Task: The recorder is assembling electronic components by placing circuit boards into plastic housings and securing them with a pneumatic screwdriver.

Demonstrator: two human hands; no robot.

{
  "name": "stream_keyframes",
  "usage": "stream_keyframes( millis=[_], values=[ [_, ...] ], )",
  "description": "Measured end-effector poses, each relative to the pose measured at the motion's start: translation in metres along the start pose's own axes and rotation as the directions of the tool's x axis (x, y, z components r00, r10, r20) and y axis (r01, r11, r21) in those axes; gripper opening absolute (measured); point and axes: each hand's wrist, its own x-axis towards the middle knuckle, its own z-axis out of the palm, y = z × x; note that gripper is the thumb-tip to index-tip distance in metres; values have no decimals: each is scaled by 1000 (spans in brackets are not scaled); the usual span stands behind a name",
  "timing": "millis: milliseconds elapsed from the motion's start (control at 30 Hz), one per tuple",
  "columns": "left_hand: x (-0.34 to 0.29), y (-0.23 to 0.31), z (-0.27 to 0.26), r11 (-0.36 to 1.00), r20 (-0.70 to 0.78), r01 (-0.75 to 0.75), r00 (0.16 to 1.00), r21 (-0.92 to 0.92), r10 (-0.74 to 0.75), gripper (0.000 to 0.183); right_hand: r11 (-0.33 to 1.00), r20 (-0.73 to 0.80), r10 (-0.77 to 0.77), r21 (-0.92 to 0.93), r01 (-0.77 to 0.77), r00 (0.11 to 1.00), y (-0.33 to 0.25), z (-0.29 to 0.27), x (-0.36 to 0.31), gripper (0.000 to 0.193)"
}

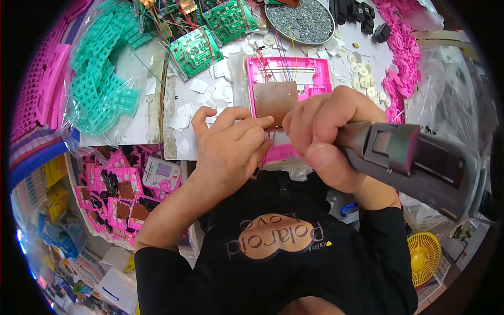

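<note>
My right hand (336, 136) is closed around a dark grey power screwdriver (420, 163), held slanting with its body out to the right. Its working tip is hidden behind my fingers, close to the board. A brown circuit board (274, 100) lies inside a bright pink plastic housing (324, 68), with thin coloured wires running from it. My left hand (231, 139) rests at the housing's left side, fingers apart. One fingertip touches the board's lower edge, while the thumb sits lower, over the housing. Whether a screw is under the fingertips cannot be made out.
Green circuit boards (197, 51) with wires lie far left of the housing, beside bagged teal plastic parts (102, 79). A round tray of small metal screws (302, 23) stands at the back. White discs (361, 76) and pink parts (404, 58) lie right. A bin of pink assemblies (123, 194) sits lower left.
</note>
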Motion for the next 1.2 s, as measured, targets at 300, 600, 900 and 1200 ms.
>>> stream_keyframes(
  millis=[300, 600, 900, 1200],
  values=[
    [3, 3, 9, 998, -130, 16, 991, -58, -23, 18, 952, 74, -111, 295, 85, 991, -9, -15, 17, 27],
    [5, -7, 9, 999, -221, -20, 975, -35, 12, 26, 936, -21, -110, 334, 111, 994, -9, 5, 20, 28],
    [-8, 9, 1, 994, -62, 13, 998, 112, -6, 34, 933, 20, -252, 272, 237, 967, 41, -10, 55, 24],
    [-12, 6, 8, 994, -78, 25, 997, 104, -17, 26, 982, 78, -148, -105, 156, 986, 27, -3, 62, 25]
  ],
)
